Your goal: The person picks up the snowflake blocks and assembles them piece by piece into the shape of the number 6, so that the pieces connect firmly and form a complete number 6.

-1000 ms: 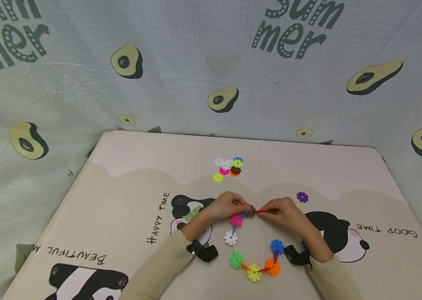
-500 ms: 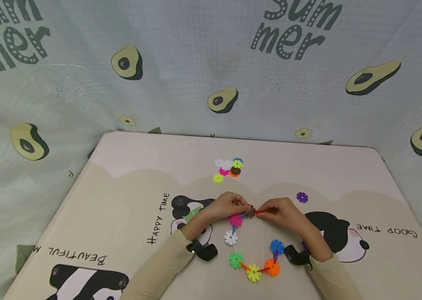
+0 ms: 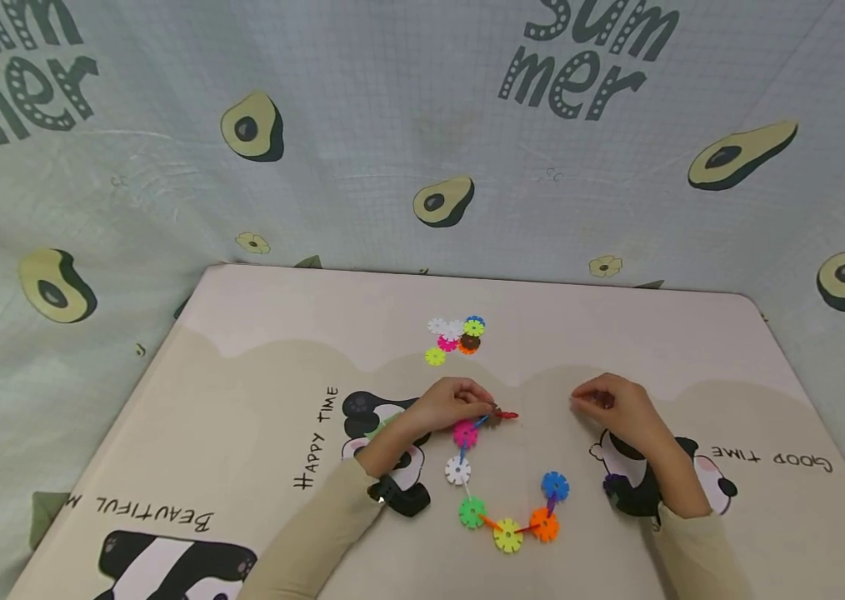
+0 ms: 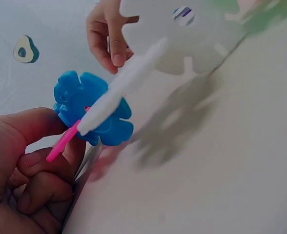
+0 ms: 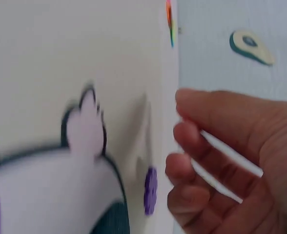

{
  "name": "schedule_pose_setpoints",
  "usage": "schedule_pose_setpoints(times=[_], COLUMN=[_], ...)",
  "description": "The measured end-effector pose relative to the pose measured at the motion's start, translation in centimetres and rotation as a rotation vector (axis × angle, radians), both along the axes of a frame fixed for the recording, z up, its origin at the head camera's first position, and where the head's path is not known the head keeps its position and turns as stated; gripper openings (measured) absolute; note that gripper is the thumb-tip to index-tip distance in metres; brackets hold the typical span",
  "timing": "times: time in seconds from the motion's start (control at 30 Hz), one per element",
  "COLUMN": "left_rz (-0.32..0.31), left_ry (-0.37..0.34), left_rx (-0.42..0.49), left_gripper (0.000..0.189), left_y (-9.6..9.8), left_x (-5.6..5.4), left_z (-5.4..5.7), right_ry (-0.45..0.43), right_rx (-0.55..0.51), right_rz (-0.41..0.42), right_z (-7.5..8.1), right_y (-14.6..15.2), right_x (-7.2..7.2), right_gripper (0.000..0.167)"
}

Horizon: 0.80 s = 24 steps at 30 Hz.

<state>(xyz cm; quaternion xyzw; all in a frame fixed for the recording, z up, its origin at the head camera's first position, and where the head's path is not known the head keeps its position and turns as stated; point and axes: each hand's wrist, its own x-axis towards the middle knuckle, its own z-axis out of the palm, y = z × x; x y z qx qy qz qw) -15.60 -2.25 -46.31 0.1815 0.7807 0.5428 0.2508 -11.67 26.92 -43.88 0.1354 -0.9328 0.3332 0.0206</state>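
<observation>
My left hand (image 3: 452,407) pinches the upper end of a chain of notched plastic discs, beside a brown disc (image 3: 495,419) with a red disc (image 3: 508,414) on its far side. In the left wrist view, a blue disc (image 4: 68,92) sits at the fingertips, joined to a pink disc (image 4: 63,142) and a white disc (image 4: 104,109). The chain curves down through a green disc (image 3: 472,512) and a yellow disc (image 3: 508,535) to a blue end disc (image 3: 555,484). My right hand (image 3: 621,408), fingers loosely bent and holding nothing, hovers near a loose purple disc (image 5: 151,190).
Several loose discs lie in a small pile at the back of the table, among them a brown disc (image 3: 471,342) and a yellow-green disc (image 3: 435,357). The panda-printed tabletop (image 3: 257,417) meets a hanging avocado-print cloth (image 3: 347,167) behind.
My right hand has let go of the red disc and moved right, over the spot where the purple disc lay in view. The left hand keeps its pinch, shifting slightly with the chain.
</observation>
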Motion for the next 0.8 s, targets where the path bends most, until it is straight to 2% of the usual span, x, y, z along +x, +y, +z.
schedule_pose_setpoints(times=[0.17, 0.37, 0.57, 0.8], left_rz=[-0.024, -0.056, -0.091, -0.091], left_ry=[-0.01, 0.012, 0.027, 0.017], left_rx=[0.004, -0.031, -0.032, -0.016], left_gripper=[0.021, 0.022, 0.021, 0.022], left_y=[-0.2, -0.3, -0.4, -0.3], left_x=[-0.2, -0.4, -0.6, -0.5], left_z=[0.0, 0.1, 0.3, -0.1], right_ry=[-0.018, -0.042, -0.13, -0.207], right_rx=[0.01, 0.029, 0.02, 0.0], right_rz=[-0.112, -0.197, -0.209, -0.209], right_z=[-0.2, -0.5, -0.3, 0.0], right_y=[1.4, 2.2, 2.4, 2.7], right_x=[0.0, 0.1, 0.1, 0.0], right_gripper=[0.017, 0.033, 0.032, 0.037])
